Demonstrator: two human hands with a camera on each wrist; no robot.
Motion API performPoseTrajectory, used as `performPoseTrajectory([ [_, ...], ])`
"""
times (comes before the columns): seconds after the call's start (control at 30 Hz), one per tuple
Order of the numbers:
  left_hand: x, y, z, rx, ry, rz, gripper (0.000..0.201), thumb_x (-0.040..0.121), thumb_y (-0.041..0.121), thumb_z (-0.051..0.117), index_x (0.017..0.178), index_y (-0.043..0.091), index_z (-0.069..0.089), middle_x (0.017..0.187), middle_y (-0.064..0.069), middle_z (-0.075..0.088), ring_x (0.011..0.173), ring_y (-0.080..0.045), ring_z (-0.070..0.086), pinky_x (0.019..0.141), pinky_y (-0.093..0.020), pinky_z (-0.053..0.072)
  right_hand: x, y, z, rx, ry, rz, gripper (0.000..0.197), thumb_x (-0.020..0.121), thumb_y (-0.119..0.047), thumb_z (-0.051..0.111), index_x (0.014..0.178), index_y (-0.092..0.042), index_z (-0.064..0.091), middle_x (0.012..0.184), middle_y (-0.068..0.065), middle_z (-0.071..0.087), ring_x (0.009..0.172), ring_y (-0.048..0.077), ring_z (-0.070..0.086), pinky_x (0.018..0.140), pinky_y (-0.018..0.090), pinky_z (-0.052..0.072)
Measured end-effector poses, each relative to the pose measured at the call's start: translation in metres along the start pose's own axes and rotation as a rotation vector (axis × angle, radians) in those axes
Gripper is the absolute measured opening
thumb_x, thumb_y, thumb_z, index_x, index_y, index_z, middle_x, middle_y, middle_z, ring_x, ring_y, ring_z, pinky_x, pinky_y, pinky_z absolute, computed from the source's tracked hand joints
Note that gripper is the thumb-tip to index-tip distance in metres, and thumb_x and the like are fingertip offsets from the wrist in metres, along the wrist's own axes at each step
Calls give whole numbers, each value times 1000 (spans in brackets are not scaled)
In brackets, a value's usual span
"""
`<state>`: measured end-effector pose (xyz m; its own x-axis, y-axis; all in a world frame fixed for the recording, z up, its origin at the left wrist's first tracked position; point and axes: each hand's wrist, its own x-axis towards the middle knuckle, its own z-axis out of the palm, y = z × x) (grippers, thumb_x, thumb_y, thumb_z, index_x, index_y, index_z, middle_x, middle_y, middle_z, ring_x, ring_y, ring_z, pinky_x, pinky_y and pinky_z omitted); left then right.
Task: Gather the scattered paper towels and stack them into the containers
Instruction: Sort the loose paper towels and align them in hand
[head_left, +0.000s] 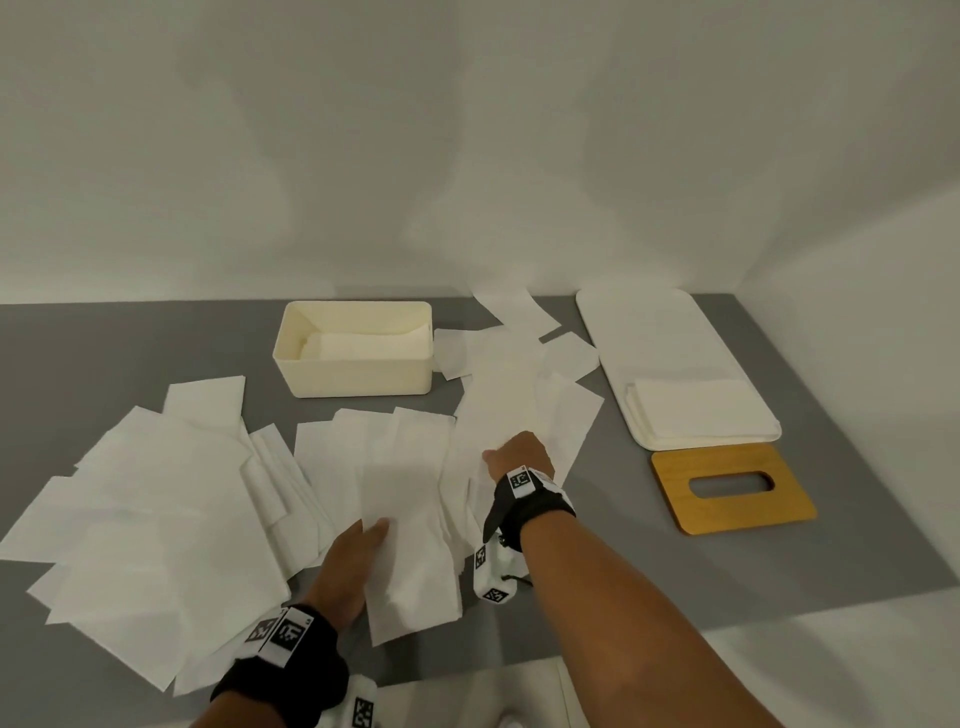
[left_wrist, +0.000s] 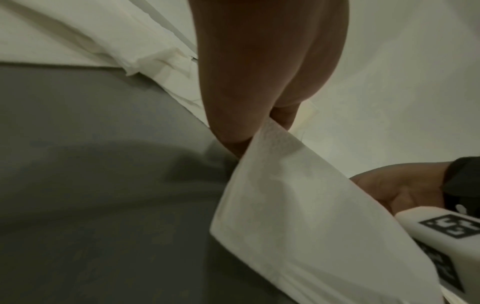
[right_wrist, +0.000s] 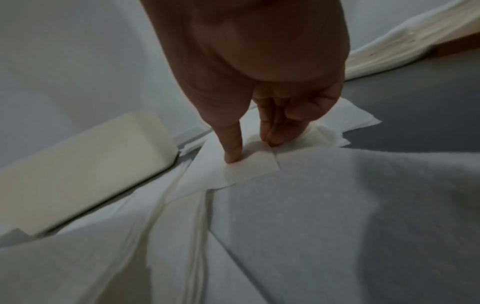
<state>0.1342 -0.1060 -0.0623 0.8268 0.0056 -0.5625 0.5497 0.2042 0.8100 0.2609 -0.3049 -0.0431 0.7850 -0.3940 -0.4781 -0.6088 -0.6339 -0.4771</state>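
Across the mat: loose towels (head_left: 156, 499) fan from 9 o'clock to 1 o'clock around your hands, overlapping in heaps on the grey mat (head_left: 727, 561), so most of the gathering is not yet done.
Left hand: your left hand (head_left: 345, 566) pinches the near end of a long folded towel (head_left: 405, 545) at 6 o'clock, thumb on top and fingers beneath; the left wrist view shows the sheet lifted off the mat, likely so you can carry it as the base of a bundle.
Right hand: your right hand (head_left: 519, 457) reaches to 1 o'clock and nips the corner of another towel (right_wrist: 249, 166); thumb and fingertips (right_wrist: 275, 135) press down on that corner, a hold that seems meant to peel one sheet off the pile.
Box: the cream box (head_left: 353, 348) stands at 12 o'clock, open, with a few towels flat inside; its open top suits dropping a squared stack straight in.
Tray: the flat white tray (head_left: 649, 332) lies at 2 o'clock with a small neat stack (head_left: 691, 410) at its near end.
Lid: the wooden lid (head_left: 732, 488) lies flat on the mat just this side of the tray, off any container, probably left aside until filling ends.
Risk: thin sheets cling, so you may lift several at once.
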Motion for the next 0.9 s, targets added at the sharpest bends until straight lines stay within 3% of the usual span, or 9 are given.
performPoseTrajectory([
  [0.1, 4, 3, -3, -2, 11, -24, 30, 101, 22, 45, 121, 3, 57, 114, -18, 67, 98, -31, 64, 77, -35, 53, 9, 0, 5, 12, -6, 11, 25, 80, -17, 66, 63, -11, 49, 87, 9, 67, 71, 27, 57, 67, 28, 50],
  [0.17, 5, 6, -4, 2, 16, -49, 34, 101, 23, 46, 125, 1, 56, 117, -20, 66, 103, -36, 63, 86, -42, 52, 9, 0, 5, -6, 9, 37, 14, 80, -19, 65, 76, -10, 56, 97, 9, 64, 82, 27, 60, 77, 31, 52],
  [0.27, 7, 9, -2, 11, -3, -65, 33, 101, 25, 46, 124, 3, 55, 116, -19, 66, 104, -36, 63, 83, -40, 53, 11, 5, 8, -132, 107, 41, 43, 82, -29, 66, 116, -11, 47, 121, 9, 47, 111, 28, 52, 92, 39, 44],
  [0.37, 9, 10, 4, 47, -34, -48, 33, 101, 25, 44, 124, 4, 55, 118, -18, 65, 104, -33, 63, 79, -34, 52, 18, 9, 9, -95, 111, 38, 36, 81, -26, 64, 113, -11, 54, 120, 8, 54, 108, 29, 56, 93, 39, 47],
  [0.5, 8, 12, 14, 70, -42, -46, 28, 102, 22, 43, 119, 5, 56, 113, -14, 66, 94, -24, 64, 70, -25, 50, 25, 16, 0, 92, 31, 27, 30, 83, -19, 60, 110, -7, 62, 109, 9, 64, 103, 29, 62, 74, 27, 43],
  [0.6, 11, 10, 16, 33, -22, -77, 30, 101, 23, 45, 122, 3, 56, 114, -17, 66, 99, -30, 63, 79, -34, 52, 21, 12, -9, 212, -52, -29, 7, 83, -13, 59, 87, -9, 56, 97, 11, 60, 97, 32, 60, 73, 28, 43],
  [0.67, 13, 9, 16, 18, -3, -102, 31, 101, 23, 45, 123, 3, 55, 116, -18, 65, 104, -33, 62, 89, -41, 50, 14, 14, -10, 421, -102, -64, 12, 82, -6, 54, 72, -9, 47, 84, 8, 56, 84, 28, 55, 69, 30, 45],
  [0.8, 12, 10, 18, -10, 39, -136, 35, 102, 27, 45, 123, 2, 56, 120, -17, 64, 110, -33, 60, 102, -47, 45, -26, 39, -16, 789, -378, 26, 16, 85, 7, 54, 85, -9, 57, 83, 10, 58, 66, 18, 54, 46, 20, 40],
  [0.9, 8, 12, 21, -8, 63, -146, 38, 102, 31, 43, 124, 2, 56, 121, -17, 63, 113, -33, 59, 104, -48, 44, -55, 63, -12, 789, -609, 16, 20, 86, 6, 56, 98, -10, 59, 91, 8, 63, 69, 16, 55, 44, 16, 40],
])
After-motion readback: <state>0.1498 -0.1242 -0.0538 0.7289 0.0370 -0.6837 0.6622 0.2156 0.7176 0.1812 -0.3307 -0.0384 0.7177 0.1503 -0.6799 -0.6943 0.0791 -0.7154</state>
